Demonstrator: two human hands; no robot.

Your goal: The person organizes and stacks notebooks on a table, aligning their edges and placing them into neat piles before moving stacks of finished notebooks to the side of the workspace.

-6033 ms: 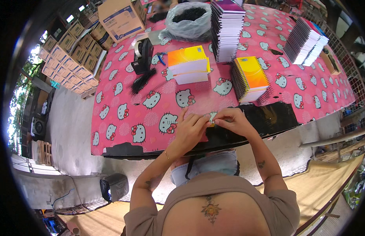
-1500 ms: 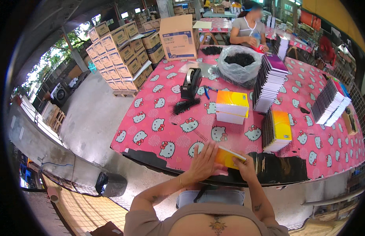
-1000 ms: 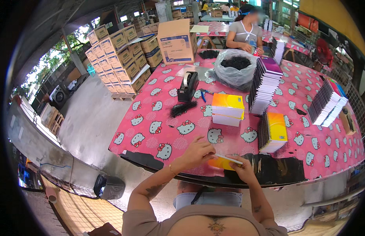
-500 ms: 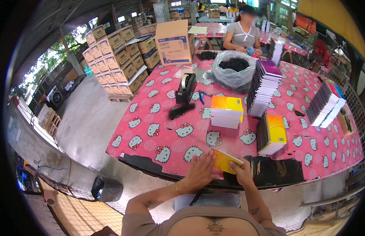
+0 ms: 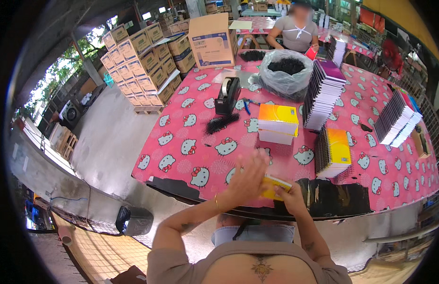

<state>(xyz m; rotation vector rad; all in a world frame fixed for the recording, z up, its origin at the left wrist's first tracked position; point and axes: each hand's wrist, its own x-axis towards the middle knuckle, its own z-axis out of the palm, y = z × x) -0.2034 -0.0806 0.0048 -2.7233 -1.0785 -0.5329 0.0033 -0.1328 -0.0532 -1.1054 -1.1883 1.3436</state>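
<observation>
Close to the table's front edge, my right hand (image 5: pixel 291 196) grips a small yellow notebook (image 5: pixel 272 189) by its right end, thumb on top. My left hand (image 5: pixel 247 177) lies flat along the notebook's left end, fingers stretched out and pointing away from me, slightly blurred. It hides that end of the notebook and any spiral coil there. Beyond my hands sits a stack of yellow-orange notebooks (image 5: pixel 277 124). To the right stands another stack of yellow notebooks (image 5: pixel 334 152) with dark spiral bindings.
A black tape dispenser (image 5: pixel 227 96), blue-handled pliers (image 5: pixel 248 108) and a bunch of black coils (image 5: pixel 222 124) lie left of centre. Farther back are a plastic bag (image 5: pixel 285 80) of black coils, tall notebook stacks (image 5: pixel 322 97) and an open carton (image 5: pixel 211 45). A co-worker (image 5: pixel 296 31) sits opposite.
My left hand has slid forward along the notebook's end, covering the coil that stuck out there. The notebook is turned flatter to me. Across the table, the co-worker now holds up something red.
</observation>
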